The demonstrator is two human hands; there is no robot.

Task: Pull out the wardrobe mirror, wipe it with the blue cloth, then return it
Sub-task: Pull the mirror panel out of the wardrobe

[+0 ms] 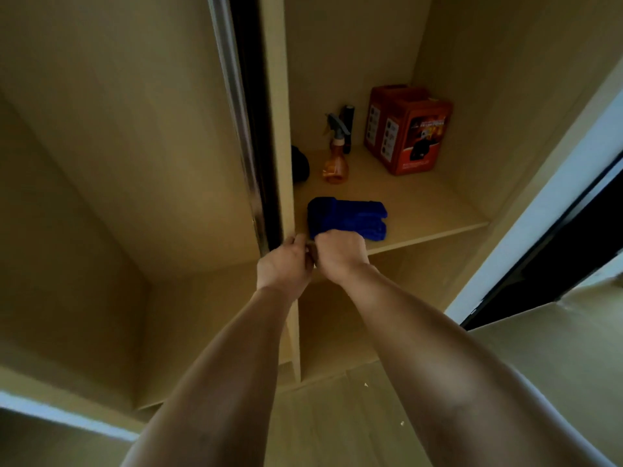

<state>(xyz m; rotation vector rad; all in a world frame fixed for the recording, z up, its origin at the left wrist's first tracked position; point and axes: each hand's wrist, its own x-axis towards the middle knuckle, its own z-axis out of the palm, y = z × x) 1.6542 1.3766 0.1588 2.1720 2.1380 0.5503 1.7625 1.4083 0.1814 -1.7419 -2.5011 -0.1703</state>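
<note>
The wardrobe mirror [240, 106] is tucked in edge-on beside the upright divider [274, 96]; only its chrome front strip shows. A folded blue cloth [350, 215] lies on the shelf [424, 210] just right of the divider. My left hand [285, 264] is curled at the divider's front edge, at the foot of the chrome strip, its fingers pinching a small pull there. My right hand [338, 254] is a closed fist pressed against the left hand, its knuckles touching the cloth's near edge. What its fingers hold is hidden.
Further back on the shelf stand an orange spray bottle [335, 160], a black torch [348, 124], a dark round object [300, 163] and a red box [409, 129]. A white door frame [539, 210] runs down the right. Open compartments lie left and below.
</note>
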